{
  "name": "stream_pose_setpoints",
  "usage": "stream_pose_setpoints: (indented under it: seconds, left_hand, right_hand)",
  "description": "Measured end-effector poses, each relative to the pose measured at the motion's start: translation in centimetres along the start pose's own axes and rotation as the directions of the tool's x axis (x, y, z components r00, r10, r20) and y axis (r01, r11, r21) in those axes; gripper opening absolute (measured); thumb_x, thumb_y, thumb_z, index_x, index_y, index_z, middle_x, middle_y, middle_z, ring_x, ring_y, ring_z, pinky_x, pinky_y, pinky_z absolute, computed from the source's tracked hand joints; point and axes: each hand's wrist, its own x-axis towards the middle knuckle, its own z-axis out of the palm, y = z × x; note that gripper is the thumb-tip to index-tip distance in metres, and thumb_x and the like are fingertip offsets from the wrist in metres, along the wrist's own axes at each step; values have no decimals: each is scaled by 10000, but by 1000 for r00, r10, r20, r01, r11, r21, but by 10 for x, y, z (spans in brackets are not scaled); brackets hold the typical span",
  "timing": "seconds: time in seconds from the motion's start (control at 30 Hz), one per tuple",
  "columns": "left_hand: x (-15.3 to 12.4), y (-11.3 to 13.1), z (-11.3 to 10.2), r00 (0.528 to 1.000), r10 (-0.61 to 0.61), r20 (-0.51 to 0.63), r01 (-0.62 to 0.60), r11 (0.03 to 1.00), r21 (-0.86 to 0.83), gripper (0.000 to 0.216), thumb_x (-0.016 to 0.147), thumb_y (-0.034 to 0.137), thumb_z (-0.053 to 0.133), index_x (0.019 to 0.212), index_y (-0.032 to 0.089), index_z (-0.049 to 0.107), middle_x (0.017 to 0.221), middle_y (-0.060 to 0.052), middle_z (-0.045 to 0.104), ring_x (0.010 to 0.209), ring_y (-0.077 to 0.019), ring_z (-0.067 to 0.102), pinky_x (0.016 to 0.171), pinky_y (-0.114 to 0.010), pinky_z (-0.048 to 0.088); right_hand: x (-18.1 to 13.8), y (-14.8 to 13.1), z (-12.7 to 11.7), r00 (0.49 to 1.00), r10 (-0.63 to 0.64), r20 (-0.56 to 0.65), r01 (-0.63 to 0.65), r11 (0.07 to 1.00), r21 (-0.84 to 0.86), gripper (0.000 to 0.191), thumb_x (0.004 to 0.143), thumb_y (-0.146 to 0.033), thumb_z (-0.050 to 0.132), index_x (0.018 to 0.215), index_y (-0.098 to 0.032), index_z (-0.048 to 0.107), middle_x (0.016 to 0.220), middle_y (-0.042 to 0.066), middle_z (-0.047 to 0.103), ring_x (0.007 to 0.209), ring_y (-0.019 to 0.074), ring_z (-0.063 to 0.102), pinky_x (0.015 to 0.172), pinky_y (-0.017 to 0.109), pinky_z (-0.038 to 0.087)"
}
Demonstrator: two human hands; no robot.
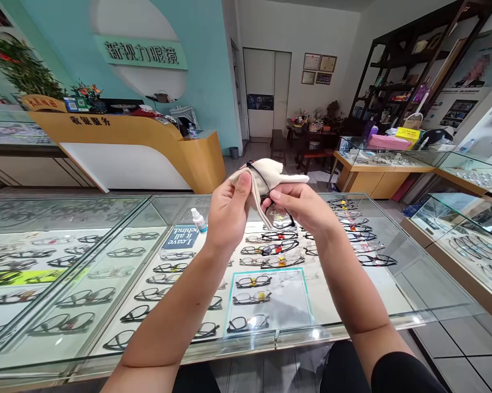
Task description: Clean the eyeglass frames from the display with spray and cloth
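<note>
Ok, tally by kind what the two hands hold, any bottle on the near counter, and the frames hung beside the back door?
Cloth: 1
Held glasses: 1
Bottle: 1
Wall frames: 4
Total: 7

Free air above the glass counter (393,295) at right, a bottle (199,221) (small, white) at left.

The only view is taken from the wearer's head, above the near edge of the glass counter (336,331), and faced forward and down; the left hand (231,213) and right hand (305,206) are seen close up, the back wall (298,27) farther off.
</note>
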Motion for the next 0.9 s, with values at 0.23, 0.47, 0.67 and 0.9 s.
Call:
stream_pose_setpoints:
  seconds: [0.23,0.47,0.67,0.9]
  left_hand:
    - [9,7,-14,1000,0,4,0,995,103,567,862,759,854,970,205,801,801,-51,793,877,-239,804,733,-327,654]
    - [2,12,-19,954,-153,256,74,952,296,565,929,738,796,958,174,815,776,-63,775,739,-216,732,678,-318,588]
    - [-6,13,-3,907,-204,368,95,951,294,624,952,785,726,747,200,654,610,-12,634,525,-147,569,501,-274,467]
    - [-6,5,-3,945,-175,275,95,955,281,610,919,750,791,716,199,628,624,-3,553,562,-142,514,502,-277,435]
  right_hand:
    - [1,-8,-1,943,-143,-301,175,981,82,388,793,-594,945,880,-227,856,1041,63,824,892,162,655,811,297,556]
    - [3,-7,6,904,-172,-392,219,973,78,379,801,-585,937,962,-253,849,1246,74,782,1143,227,710,835,316,601]
    - [7,3,15,943,-126,-309,173,976,131,430,787,-651,943,895,-250,836,1299,64,805,1134,227,719,922,331,602]
    - [9,9,20,964,-73,-256,117,979,164,508,764,-723,927,862,-265,733,1066,59,827,1124,254,756,935,360,612]
